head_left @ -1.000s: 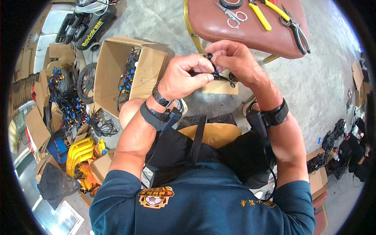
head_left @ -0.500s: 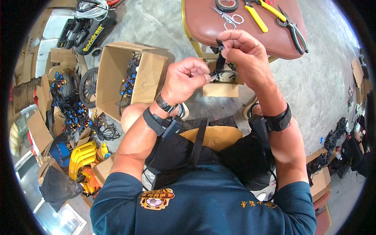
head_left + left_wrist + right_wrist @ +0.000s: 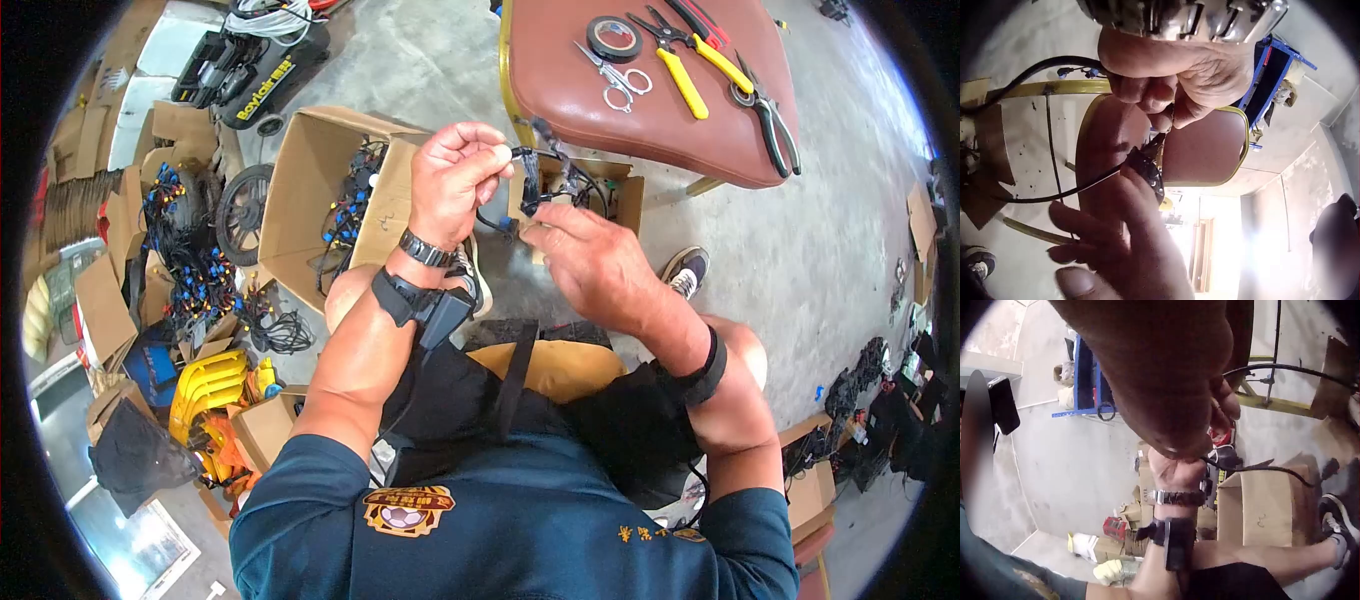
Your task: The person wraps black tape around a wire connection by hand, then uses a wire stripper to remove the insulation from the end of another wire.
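Raised in front of the body, the left hand [image 3: 455, 185] pinches a black cable between thumb and fingertips. Lower and to its right is the right hand [image 3: 600, 265], thumb and index at a dark wrapped piece [image 3: 531, 195] on the cable, other fingers loosely extended. The left wrist view has the left hand [image 3: 1179, 81] above the dark piece [image 3: 1144, 169] and the right hand [image 3: 1129, 237] below it. A cable length [image 3: 1272, 467] trails away in the right wrist view, where the right hand [image 3: 1160, 381] hides its own fingertips.
Scissors [image 3: 615, 80], black tape [image 3: 614, 38], yellow-handled pliers [image 3: 682, 82] and black-handled pliers [image 3: 770, 125] lie on a brown chair seat [image 3: 560, 90]. A carton [image 3: 390, 205] holds wires; a smaller box [image 3: 628, 205] stands behind the hands. Shoes [image 3: 686, 270] are below.
The left hand has risen and the right hand has dropped lower, turning so its back shows. The small box is seen more openly between them, and the view has shifted slightly.
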A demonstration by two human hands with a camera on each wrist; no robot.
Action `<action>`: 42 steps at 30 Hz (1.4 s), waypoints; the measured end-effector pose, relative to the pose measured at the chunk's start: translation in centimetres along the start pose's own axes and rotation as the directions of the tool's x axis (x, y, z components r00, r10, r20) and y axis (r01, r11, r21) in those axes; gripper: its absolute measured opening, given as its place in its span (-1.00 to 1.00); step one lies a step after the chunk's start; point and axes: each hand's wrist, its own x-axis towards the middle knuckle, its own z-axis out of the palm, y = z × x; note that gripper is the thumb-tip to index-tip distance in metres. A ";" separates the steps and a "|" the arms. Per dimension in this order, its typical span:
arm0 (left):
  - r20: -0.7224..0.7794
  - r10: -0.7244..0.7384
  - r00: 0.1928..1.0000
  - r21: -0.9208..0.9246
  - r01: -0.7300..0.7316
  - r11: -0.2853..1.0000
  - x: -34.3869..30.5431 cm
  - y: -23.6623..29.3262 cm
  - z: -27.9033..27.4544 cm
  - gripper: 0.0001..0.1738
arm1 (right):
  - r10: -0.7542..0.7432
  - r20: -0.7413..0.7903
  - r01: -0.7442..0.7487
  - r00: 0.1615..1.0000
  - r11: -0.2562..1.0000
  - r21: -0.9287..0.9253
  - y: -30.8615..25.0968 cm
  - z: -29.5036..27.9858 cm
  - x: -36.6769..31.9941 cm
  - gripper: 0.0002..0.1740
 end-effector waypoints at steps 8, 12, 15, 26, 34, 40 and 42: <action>-0.035 0.070 0.997 -0.021 -0.071 0.997 0.6 0.7 -0.6 -0.83 | 0.097 0.182 -0.077 0.979 0.990 -0.117 -1.6 2.4 -1.9 -0.23; -0.075 0.113 0.991 0.009 -0.113 0.994 0.8 1.0 -0.5 -0.82 | 0.174 0.395 -0.156 0.902 0.985 -0.077 -1.7 1.5 -1.9 -0.50; -0.031 0.123 0.992 0.037 -0.121 0.992 0.6 1.3 -0.5 -0.82 | 0.088 0.187 -0.104 0.979 0.992 0.078 -0.3 0.9 -1.1 -0.66; 0.095 -0.005 0.995 0.046 0.001 0.999 -0.8 0.4 0.9 -0.82 | 0.552 0.171 -0.502 0.816 0.532 0.681 2.1 0.8 2.8 -0.70; 0.114 -0.070 0.991 -0.040 0.075 0.996 -1.2 0.3 1.4 -0.77 | 0.583 0.206 -0.490 0.786 0.384 0.783 3.0 2.4 2.0 -0.73; 0.214 -0.082 0.973 -0.066 0.099 0.993 -1.8 0.0 1.6 -0.75 | 0.575 0.149 -0.434 0.804 0.398 0.809 3.8 4.4 1.9 -0.72; 0.237 -0.105 0.966 -0.012 0.111 0.994 -2.4 0.0 2.0 -0.74 | 0.518 0.147 -0.420 0.842 0.461 0.781 4.5 4.4 1.8 -0.71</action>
